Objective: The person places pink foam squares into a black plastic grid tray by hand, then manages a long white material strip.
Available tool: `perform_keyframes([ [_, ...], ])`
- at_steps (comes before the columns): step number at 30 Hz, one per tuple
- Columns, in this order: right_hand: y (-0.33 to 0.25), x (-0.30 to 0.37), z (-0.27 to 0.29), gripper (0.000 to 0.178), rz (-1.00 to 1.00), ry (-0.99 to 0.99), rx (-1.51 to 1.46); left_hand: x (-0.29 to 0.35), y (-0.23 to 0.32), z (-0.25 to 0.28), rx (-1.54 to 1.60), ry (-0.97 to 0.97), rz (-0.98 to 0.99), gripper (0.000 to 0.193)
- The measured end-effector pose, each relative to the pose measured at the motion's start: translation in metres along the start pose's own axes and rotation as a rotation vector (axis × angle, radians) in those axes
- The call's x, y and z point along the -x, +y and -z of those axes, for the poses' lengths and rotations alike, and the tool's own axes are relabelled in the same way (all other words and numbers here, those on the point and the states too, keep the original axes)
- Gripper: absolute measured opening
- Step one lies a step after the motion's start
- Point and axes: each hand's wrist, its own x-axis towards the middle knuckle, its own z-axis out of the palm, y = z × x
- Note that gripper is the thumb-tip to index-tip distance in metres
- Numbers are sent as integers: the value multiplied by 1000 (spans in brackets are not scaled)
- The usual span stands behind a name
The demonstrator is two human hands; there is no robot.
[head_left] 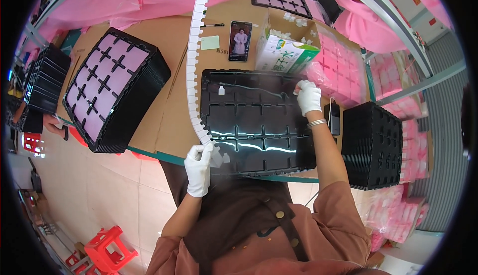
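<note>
A black plastic tray point(259, 110) with cross-shaped ridges lies in front of me. My left hand point(198, 171), in a white glove, pinches the lower end of a long white strip point(191, 61) with notched edges, at the tray's near left corner. The strip runs up and out of the top of the view. Two small white tabs lie on the tray, one tab point(221, 91) far left and another tab point(226, 158) near my left fingers. My right hand point(309, 98), gloved too, is closed at the tray's far right corner; whatever its fingers hold is hidden.
Left stands a tall stack of black trays point(107, 83) with pinkish sheets. A carton point(288, 46) of white pieces, a phone point(240, 41) and pink bagged packs point(341, 63) are beyond the tray. More black trays point(373, 143) are stacked right. A red stool point(109, 249) is on the floor.
</note>
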Motion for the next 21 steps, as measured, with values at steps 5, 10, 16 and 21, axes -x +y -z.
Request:
perform_keyframes([
  [5, 10, 17, 8, 12, 71, 37, -266, 1, 3, -1, 13, 7, 3, 12],
  [10, -67, 12, 51, 18, -160, -79, -698, 3, 3, 1, 1, 14, 7, 11],
  [16, -181, -21, 6, 13, 198, -329, -477, 0, 4, -4, 104, -54, 1, 10],
  [21, -202, -34, -1, 16, 432, -411, -196, 0, -5, 1, -17, -42, -29, 18],
])
